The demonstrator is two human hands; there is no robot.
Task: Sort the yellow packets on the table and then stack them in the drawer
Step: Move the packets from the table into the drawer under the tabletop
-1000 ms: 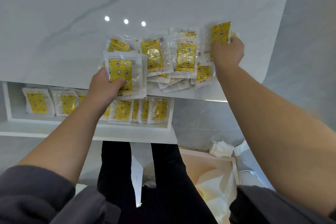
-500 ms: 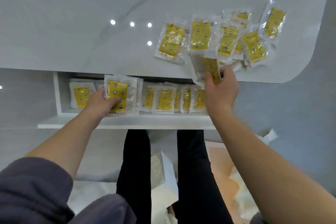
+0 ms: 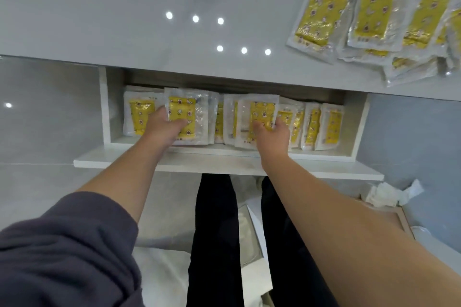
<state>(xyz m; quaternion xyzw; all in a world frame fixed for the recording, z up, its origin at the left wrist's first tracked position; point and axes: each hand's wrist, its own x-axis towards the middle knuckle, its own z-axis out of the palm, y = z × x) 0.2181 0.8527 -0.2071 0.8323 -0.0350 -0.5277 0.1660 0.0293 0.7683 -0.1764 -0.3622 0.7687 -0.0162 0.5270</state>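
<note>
A white drawer [image 3: 224,167] stands pulled out below the marble table [image 3: 124,7]. Inside it, several yellow packets [image 3: 329,127] lean in a row. My left hand [image 3: 162,127] grips a small stack of yellow packets [image 3: 187,114] over the drawer's left part. A single yellow packet [image 3: 259,114] is held by my right hand [image 3: 274,132] over the drawer's middle, against the row. A loose pile of yellow packets [image 3: 374,12] lies on the table at the upper right.
My black-trousered legs [image 3: 217,232] stand under the drawer front. Crumpled white paper [image 3: 389,194] and a wooden box edge [image 3: 401,219] lie on the floor at the right. White packaging lies between my feet.
Both hands have come down from the table into the drawer, each carrying packets. The view has tilted down and left, so the table pile sits at the upper right.
</note>
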